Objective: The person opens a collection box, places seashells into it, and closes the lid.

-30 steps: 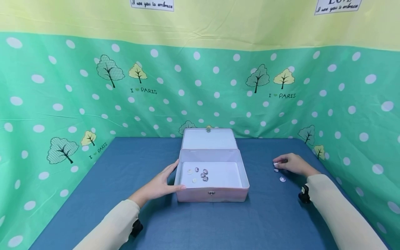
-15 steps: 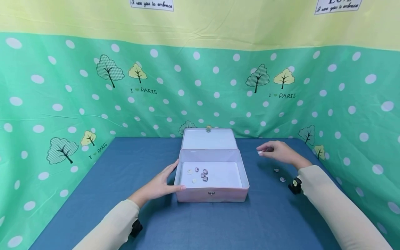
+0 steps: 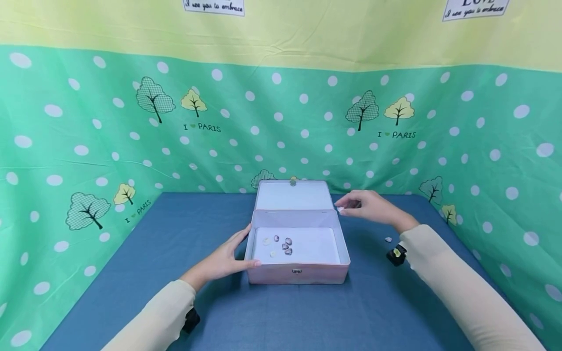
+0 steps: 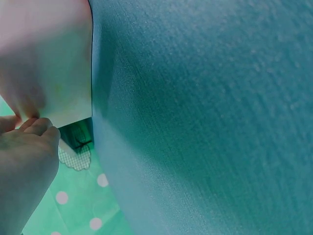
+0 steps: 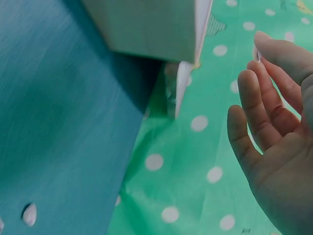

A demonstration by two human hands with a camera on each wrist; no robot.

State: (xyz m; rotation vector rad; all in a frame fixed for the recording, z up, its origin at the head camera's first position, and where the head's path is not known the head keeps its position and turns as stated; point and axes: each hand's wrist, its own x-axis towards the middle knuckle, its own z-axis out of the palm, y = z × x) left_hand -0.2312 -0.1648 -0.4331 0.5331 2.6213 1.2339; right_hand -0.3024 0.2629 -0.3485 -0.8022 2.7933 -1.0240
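An open pink metal box (image 3: 300, 274) stands on the table, its lid (image 3: 293, 195) tipped back behind it. My left hand (image 3: 221, 258) rests on the box's left side, fingers spread and straight, the thumb at the front left corner. In the left wrist view, its fingertips touch the box's outer wall. My right hand (image 3: 371, 208) pinches a small white seashell (image 5: 257, 55) between thumb and fingers, at the box's back right corner in the head view. The other fingers are loosely bent. Several small shells (image 3: 288, 241), purplish and pale, lie inside the box.
On the blue table (image 3: 167, 292), right of the box, lies a loose shell (image 3: 388, 239); the right wrist view shows that shell (image 5: 29, 214) with part of another at the edge. A green dotted cloth (image 3: 303, 122) hangs behind and at both sides.
My right hand has lifted a shell off the table on the right and carried it left to the box's back right corner. My left hand has stayed put.
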